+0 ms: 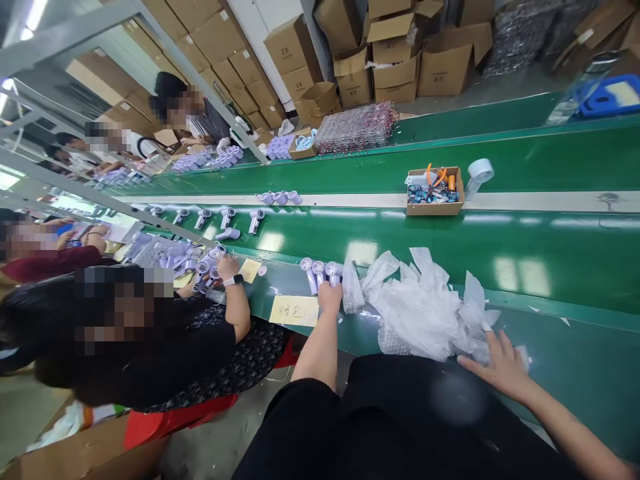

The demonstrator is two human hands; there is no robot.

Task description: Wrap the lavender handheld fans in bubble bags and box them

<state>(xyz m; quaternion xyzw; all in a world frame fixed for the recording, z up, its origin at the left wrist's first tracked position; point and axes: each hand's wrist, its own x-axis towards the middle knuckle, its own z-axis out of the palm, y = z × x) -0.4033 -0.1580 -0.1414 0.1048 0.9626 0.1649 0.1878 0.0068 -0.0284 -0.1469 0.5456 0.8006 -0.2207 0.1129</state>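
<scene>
Three lavender handheld fans with round grilles are lined up at the near edge of the green bench. My left hand is closed around the lower part of the rightmost fan. To its right lies a loose heap of clear bubble-wrap bags. My right hand has its fingers spread at the heap's right end, by a bubble-wrap bag; its fingertips seem to touch the plastic. A yellow paper card with handwriting lies left of my left forearm.
A co-worker sits close on my left, a hand on more lavender fans. Across the bench stand a small cardboard box of tools and a tape roll. Fan parts line the belt; cartons are stacked beyond.
</scene>
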